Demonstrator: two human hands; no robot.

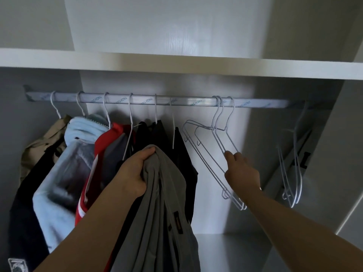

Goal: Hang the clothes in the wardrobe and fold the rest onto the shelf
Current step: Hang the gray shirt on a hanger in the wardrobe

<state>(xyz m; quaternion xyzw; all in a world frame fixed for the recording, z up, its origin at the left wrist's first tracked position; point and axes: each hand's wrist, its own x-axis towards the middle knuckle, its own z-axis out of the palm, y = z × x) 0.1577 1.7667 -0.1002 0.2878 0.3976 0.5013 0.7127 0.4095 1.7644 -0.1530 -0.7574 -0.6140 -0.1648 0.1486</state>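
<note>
My left hand (pixel 135 173) grips a grey garment (pixel 163 213) by its bunched top and holds it up in front of the hanging clothes. My right hand (pixel 240 171) reaches to the empty grey wire hangers (pixel 216 146) on the rail (pixel 176 101), with its fingers curled round the lower arm of one. The hangers swing tilted to the right. On the left part of the rail hang a beige piece (pixel 45 142), a light blue fleece (pixel 64 173), a red and grey top (pixel 106 154) and black clothes (pixel 157 134).
A white shelf (pixel 176 63) runs across above the rail. More empty wire hangers (pixel 294 167) hang at the rail's far right, near the wardrobe's side wall (pixel 345 154). A white bottom board (pixel 225 250) lies below the hangers.
</note>
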